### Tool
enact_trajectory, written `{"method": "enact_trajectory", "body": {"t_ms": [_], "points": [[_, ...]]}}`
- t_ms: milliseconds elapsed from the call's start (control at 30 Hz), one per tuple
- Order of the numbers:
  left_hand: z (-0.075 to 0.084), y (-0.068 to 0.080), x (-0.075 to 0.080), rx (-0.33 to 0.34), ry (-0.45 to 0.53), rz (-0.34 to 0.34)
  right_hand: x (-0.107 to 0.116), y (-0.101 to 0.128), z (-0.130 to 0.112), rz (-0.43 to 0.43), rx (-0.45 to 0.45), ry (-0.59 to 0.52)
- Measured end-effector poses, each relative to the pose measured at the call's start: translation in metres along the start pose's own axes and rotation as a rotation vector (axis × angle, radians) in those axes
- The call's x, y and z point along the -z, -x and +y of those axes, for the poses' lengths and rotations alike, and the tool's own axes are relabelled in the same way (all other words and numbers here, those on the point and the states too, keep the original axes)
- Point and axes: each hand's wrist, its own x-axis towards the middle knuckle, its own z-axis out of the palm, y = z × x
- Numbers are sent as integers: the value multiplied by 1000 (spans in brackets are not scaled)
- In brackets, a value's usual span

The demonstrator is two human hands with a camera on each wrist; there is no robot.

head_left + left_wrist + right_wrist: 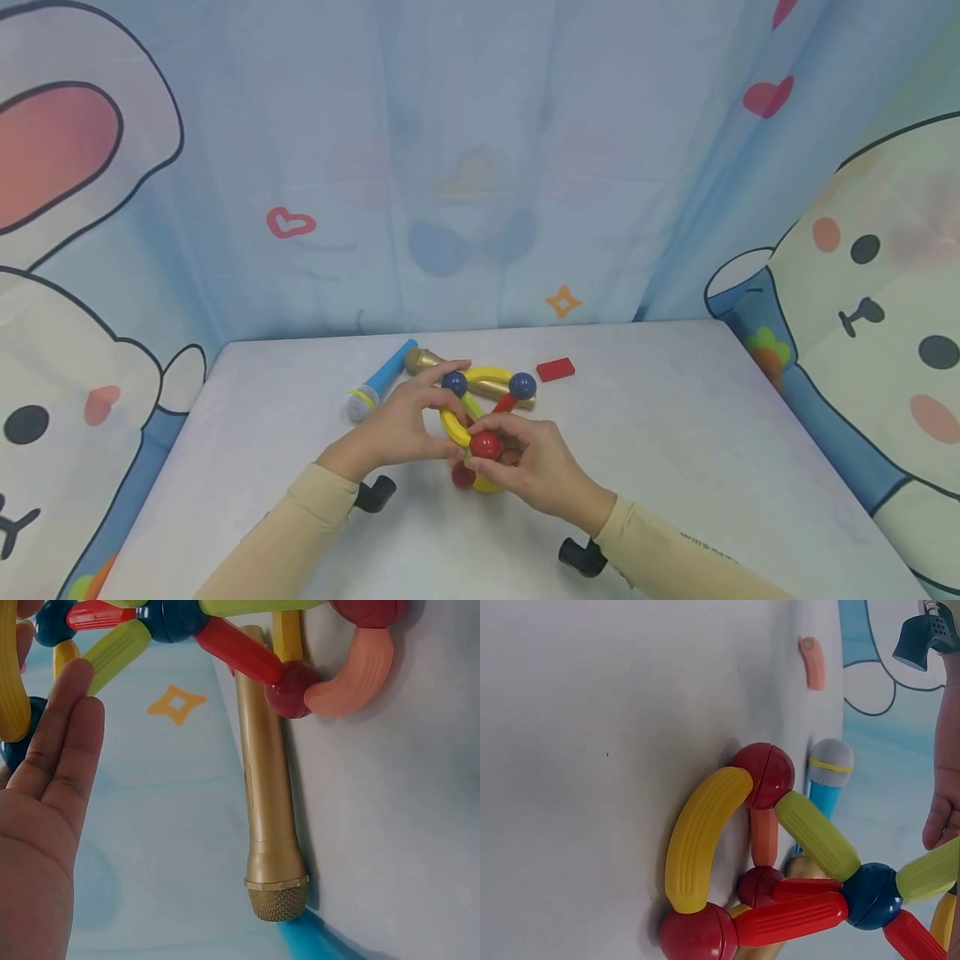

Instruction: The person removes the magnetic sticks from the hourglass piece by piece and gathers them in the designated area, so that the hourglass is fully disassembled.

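Both hands are at a toy frame of coloured rods and balls that stands on the table. In the head view my left hand point(408, 421) pinches a curved yellow rod point(452, 427) between thumb and fingers. My right hand point(543, 467) pinches a red ball point(484, 444) at that rod's lower end. Farther back, two blue balls point(522, 385) join another curved yellow rod point(487, 375). Low in the frame, the right wrist view shows red balls point(697, 932), a curved yellow rod point(697, 840), a red rod point(791, 919) and a blue ball point(871, 895).
Behind the frame lies a gold microphone point(268, 795), beside a blue microphone point(386, 372). A red block point(556, 369) lies at the back right, and a loose peach rod point(812, 664) shows in the right wrist view. A patterned curtain point(465, 167) hangs behind the white table point(712, 433).
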Motion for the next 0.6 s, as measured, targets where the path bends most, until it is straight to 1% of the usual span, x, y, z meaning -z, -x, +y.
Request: {"method": "enact_trajectory", "body": {"t_ms": [300, 600], "points": [[0, 1, 0, -36, 25, 12, 2, 1, -2, -17, -21, -20], [1, 1, -1, -43, 47, 19, 2, 2, -2, -26, -22, -47]]}}
